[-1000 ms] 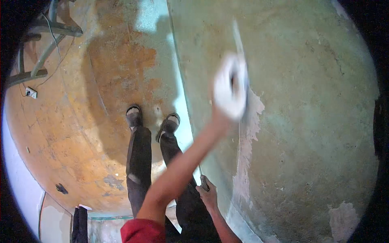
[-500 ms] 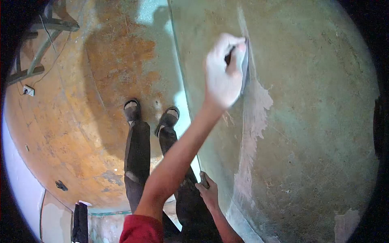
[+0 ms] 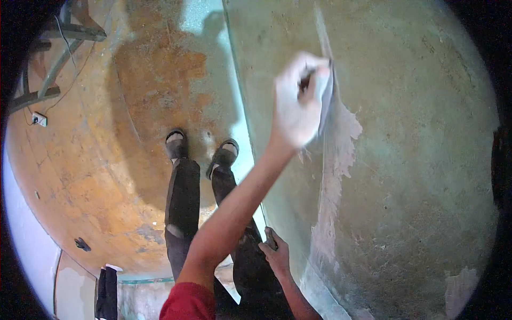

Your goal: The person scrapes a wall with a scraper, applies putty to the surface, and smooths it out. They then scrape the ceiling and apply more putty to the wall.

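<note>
My left hand point(image 3: 298, 101), whitened with dust and reaching across from the red sleeve, is closed around the grip of a flat grey trowel point(image 3: 328, 101). The trowel is seen nearly edge-on, against the wall along a pale strip of filler point(image 3: 333, 176). Its grip is mostly hidden by my fingers, and the hand is slightly blurred. Lower down, close to my leg, my right hand point(image 3: 278, 255) is closed on a small tool with a dark handle point(image 3: 271, 238). I cannot make out what kind of tool that is.
The greenish wall point(image 3: 416, 133) fills the right side, meeting the worn orange floor point(image 3: 96, 160). My sandalled feet point(image 3: 176, 144) stand near that edge. At upper left are a wooden frame point(image 3: 58, 58) and a socket block point(image 3: 39, 119) with its cable. A small dark object point(image 3: 82, 245) lies lower left.
My left hand and the trowel have shifted slightly down and right in view; the whole view has also drifted a little. My right hand keeps its hold.
</note>
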`<state>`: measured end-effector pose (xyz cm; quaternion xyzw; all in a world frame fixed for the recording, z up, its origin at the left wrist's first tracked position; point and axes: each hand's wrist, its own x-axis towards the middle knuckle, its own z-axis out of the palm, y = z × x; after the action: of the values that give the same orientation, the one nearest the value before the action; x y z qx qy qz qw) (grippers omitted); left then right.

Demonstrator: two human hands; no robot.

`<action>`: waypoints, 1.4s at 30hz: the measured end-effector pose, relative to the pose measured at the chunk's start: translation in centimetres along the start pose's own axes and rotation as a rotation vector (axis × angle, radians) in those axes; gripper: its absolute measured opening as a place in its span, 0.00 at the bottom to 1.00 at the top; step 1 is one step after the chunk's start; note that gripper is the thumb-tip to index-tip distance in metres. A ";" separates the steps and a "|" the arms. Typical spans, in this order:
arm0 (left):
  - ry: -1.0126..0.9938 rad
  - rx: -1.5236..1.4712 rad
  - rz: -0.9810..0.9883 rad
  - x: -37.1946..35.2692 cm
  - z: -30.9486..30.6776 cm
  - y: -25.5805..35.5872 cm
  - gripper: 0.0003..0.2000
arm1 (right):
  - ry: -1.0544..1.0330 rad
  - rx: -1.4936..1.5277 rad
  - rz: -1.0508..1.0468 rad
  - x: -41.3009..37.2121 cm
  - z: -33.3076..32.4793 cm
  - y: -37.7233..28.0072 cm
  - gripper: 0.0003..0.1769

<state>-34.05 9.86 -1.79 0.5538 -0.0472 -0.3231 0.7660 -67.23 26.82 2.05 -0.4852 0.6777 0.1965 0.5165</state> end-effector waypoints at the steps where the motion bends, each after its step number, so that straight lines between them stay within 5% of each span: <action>1: 0.028 0.003 0.014 0.2 0.1 0.0 0.08 | 0.006 -0.007 0.003 0.0 -0.3 -0.1 0.32; 4: 0.048 -0.030 -0.012 -6.3 1.2 -1.0 0.06 | -0.039 -0.037 0.090 0.0 0.1 -1.1 0.33; 8: 0.012 -0.026 0.062 -0.2 0.0 -0.3 0.05 | -0.014 0.048 0.038 -0.8 0.3 -0.6 0.33; 10: -0.050 -0.082 0.082 -3.0 0.0 -1.9 0.06 | -0.001 0.097 0.074 -0.6 0.3 -1.9 0.31; 15: -0.058 0.061 -0.347 -9.1 -5.2 0.4 0.11 | -0.001 0.553 -0.077 -1.1 -0.3 -9.0 0.27; 16: 0.009 0.086 -0.428 -8.6 -7.2 1.3 0.12 | 0.024 0.569 -0.195 -0.6 -0.6 -8.9 0.15; 19: -0.037 -0.026 -0.440 -8.0 -11.2 1.3 0.15 | 0.053 0.609 -0.341 -0.9 -0.9 -15.8 0.17; 22: -0.071 0.217 -0.261 -8.5 -13.1 -0.2 0.17 | 0.120 0.685 -0.474 -0.3 0.1 -20.0 0.24; 24: -0.166 0.018 -0.492 -9.1 -13.8 -0.3 0.18 | 0.148 0.618 -0.549 0.2 0.6 -21.2 0.35; 28: -0.164 -0.111 -0.633 -8.9 -12.4 0.3 0.16 | 0.150 0.584 -0.589 0.5 1.7 -22.1 0.37; 30: -0.267 0.031 -0.550 -7.9 -10.8 1.4 0.18 | 0.195 0.617 -0.565 0.2 2.4 -22.5 0.36; 32: -0.356 0.348 -0.105 -7.2 -8.5 2.0 0.24 | 0.237 0.614 -0.555 -0.2 2.9 -23.3 0.34; 34: -0.434 0.356 -0.089 -6.6 -6.4 4.2 0.33 | 0.278 0.612 -0.545 -0.1 3.0 -23.4 0.33; 40: -0.549 0.301 -0.112 -6.6 -4.3 3.3 0.39 | 0.286 0.665 -0.539 0.2 3.6 -22.9 0.25; 41: -0.414 0.307 0.019 -6.6 -3.7 3.1 0.28 | 0.281 0.661 -0.553 0.3 3.6 -22.7 0.25; 42: -0.414 0.309 0.018 -6.4 -3.7 3.1 0.28 | 0.276 0.657 -0.568 0.5 3.7 -22.6 0.25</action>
<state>-36.10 16.93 1.32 0.5857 -0.2568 -0.4119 0.6492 -45.92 19.23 5.50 -0.4840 0.6067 -0.2447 0.5812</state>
